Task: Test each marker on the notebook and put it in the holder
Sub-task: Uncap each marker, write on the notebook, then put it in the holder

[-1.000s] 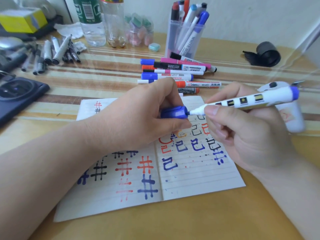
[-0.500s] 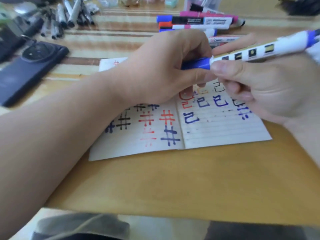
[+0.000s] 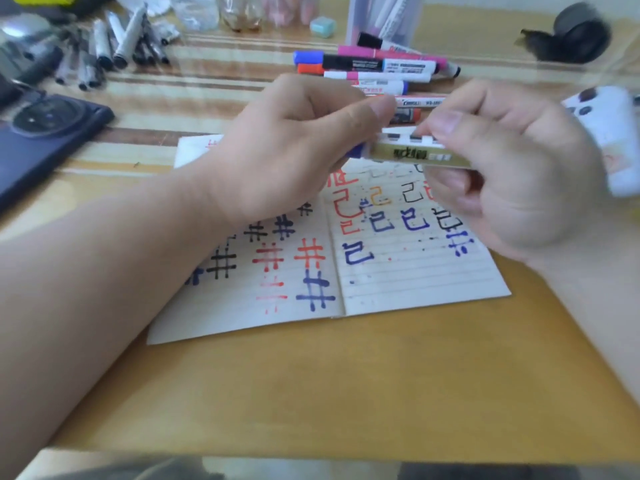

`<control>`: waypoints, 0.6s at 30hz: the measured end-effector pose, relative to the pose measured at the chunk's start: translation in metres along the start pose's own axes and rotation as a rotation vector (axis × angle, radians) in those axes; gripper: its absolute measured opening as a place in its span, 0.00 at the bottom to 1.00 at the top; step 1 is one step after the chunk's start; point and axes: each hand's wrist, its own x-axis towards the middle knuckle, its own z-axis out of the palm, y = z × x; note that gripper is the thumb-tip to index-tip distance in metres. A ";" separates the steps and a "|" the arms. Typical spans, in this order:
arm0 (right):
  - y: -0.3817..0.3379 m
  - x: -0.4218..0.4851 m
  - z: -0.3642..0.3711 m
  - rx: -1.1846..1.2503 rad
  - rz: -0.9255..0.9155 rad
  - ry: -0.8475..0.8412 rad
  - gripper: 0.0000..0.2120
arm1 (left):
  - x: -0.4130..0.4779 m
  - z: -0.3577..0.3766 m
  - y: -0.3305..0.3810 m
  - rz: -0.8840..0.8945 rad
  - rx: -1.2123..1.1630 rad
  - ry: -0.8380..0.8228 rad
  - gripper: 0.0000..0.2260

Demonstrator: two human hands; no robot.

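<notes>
Your left hand (image 3: 294,147) grips the blue cap (image 3: 358,151) at the end of a white marker (image 3: 415,152), and your right hand (image 3: 512,174) pinches its barrel between thumb and fingers. You hold the marker almost level above the open notebook (image 3: 398,278), over the top of its right page. The clear holder (image 3: 381,19) stands further back on the table (image 3: 311,393), behind a row of lying markers (image 3: 381,69).

phone (image 3: 52,133) — left, on table (image 3: 346,393) | teal eraser (image 3: 322,26) | black tape roll (image 3: 578,39) — far right
</notes>
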 end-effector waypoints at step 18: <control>0.003 -0.006 0.006 0.227 0.182 0.032 0.16 | -0.001 0.013 0.016 -0.139 0.295 0.184 0.24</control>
